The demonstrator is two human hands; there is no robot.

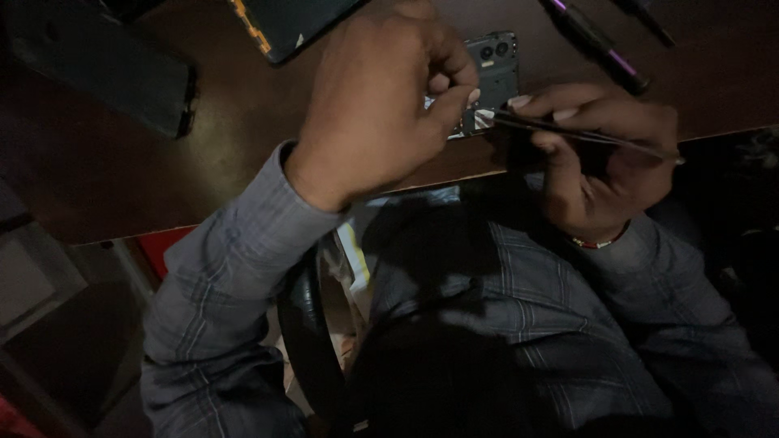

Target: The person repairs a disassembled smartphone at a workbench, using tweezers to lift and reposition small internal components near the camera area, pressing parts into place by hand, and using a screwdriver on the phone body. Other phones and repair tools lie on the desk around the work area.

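Dark brown surface [97,178] fills the upper frame; opened phone body [497,69], long axis running top-to-bottom, lies upper centre between both hands, just beyond the fingertips. Left hand [381,97] sits pinched together on the phone's lower edge; right hand [604,158] is clamped on thin tweezers [584,136] pointing left at it, equally near. Dark phone panel [284,24] with an orange strip top centre, purple-banded pen tool [596,45] upper right; no labels legible.

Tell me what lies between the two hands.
In the head view, the opened dark phone body lies between the left hand and the right hand, with the thin metal tweezers' tips.
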